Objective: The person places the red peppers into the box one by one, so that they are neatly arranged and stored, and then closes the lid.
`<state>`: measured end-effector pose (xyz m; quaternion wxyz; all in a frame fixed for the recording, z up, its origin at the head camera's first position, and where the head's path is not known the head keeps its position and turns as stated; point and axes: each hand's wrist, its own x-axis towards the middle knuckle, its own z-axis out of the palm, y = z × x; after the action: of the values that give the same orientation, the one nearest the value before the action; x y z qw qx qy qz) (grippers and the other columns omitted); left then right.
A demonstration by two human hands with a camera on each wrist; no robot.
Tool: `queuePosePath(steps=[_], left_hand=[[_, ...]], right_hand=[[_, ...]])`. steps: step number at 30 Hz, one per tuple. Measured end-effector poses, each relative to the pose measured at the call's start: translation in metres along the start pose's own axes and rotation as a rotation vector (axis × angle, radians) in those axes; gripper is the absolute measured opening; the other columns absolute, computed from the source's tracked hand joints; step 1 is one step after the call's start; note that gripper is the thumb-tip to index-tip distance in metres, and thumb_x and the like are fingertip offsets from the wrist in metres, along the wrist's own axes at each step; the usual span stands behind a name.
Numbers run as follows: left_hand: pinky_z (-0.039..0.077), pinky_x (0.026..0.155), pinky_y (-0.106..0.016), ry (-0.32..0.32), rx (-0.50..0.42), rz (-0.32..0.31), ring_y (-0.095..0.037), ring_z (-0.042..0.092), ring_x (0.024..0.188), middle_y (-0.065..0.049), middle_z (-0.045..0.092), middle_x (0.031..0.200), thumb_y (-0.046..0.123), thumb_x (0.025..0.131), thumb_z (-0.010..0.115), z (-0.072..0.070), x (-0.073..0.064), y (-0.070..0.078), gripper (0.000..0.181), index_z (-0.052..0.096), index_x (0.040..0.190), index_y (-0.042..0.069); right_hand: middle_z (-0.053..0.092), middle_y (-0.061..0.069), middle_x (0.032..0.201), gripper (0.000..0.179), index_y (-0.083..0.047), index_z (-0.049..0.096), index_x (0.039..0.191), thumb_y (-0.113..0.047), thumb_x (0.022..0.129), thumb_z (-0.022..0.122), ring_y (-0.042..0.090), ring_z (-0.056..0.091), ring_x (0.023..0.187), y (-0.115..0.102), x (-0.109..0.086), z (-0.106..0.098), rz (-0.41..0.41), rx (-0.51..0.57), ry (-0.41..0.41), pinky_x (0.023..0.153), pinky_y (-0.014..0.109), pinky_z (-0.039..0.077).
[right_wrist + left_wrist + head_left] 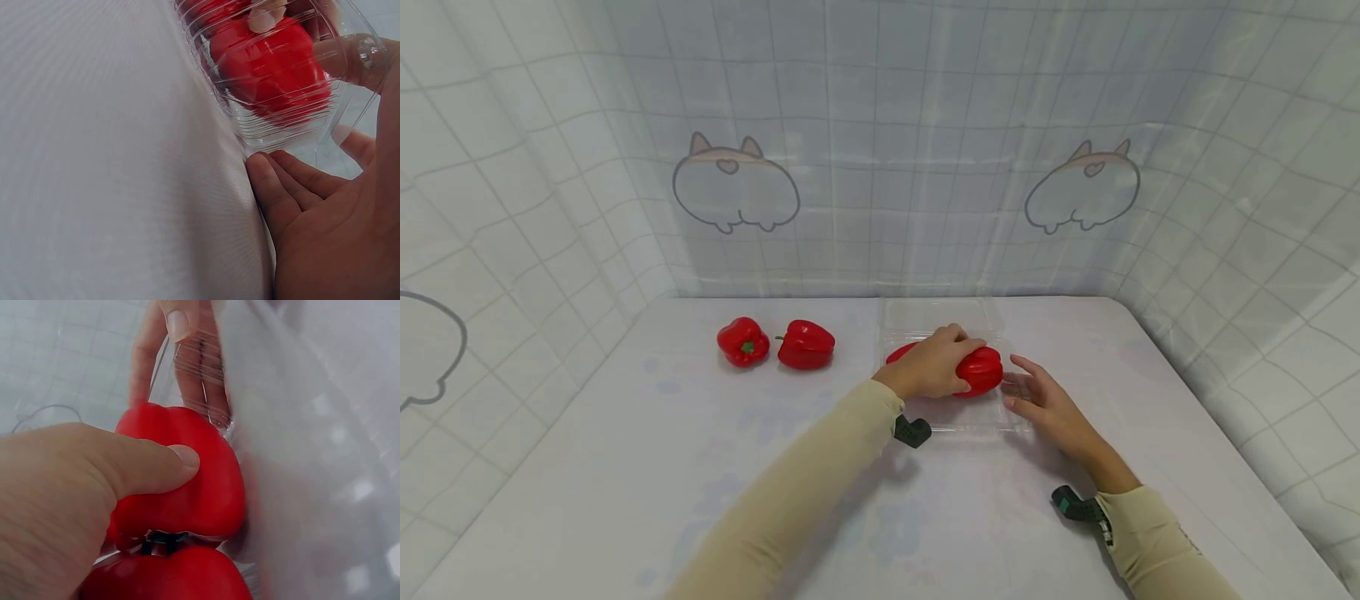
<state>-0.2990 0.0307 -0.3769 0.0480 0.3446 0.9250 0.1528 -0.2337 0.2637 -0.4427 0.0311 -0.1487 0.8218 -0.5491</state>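
Observation:
My left hand (pixel 934 365) grips a red bell pepper (pixel 981 372) in the right part of a clear plastic box (pixel 958 417). In the left wrist view its thumb lies across that pepper (pixel 181 512). A second red bell pepper (pixel 901 352) sits in the box beside it, partly hidden by my left hand. At the box's right end is my right hand (pixel 1051 410), its fingers extended and spread. The right wrist view shows its fingertips (pixel 259 165) low against the ribbed end wall of the box (pixel 269 134).
Two more red bell peppers lie at the back left of the white table, one with its green stem forward (pixel 743 342) and one on its side (pixel 807 345). The box's open lid (pixel 940 315) lies toward the back curtain (pixel 910 167).

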Motion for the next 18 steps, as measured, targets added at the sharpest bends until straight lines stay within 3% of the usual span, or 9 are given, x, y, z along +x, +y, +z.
queuePosePath(steps=[18], left_hand=[[0.053,0.094,-0.036,-0.035,0.148,0.022,-0.017,0.044,0.124,-0.002,0.046,0.141,0.031,0.088,0.075,-0.0064,0.0037,0.0054,0.072,0.044,0.152,0.022]], right_hand=[[0.045,0.022,0.149,0.073,-0.015,0.023,0.158,-0.019,0.098,0.064,0.04,0.047,0.135,0.0019,0.0003,-0.0007,-0.006,0.002,0.0,0.103,0.054,0.044]])
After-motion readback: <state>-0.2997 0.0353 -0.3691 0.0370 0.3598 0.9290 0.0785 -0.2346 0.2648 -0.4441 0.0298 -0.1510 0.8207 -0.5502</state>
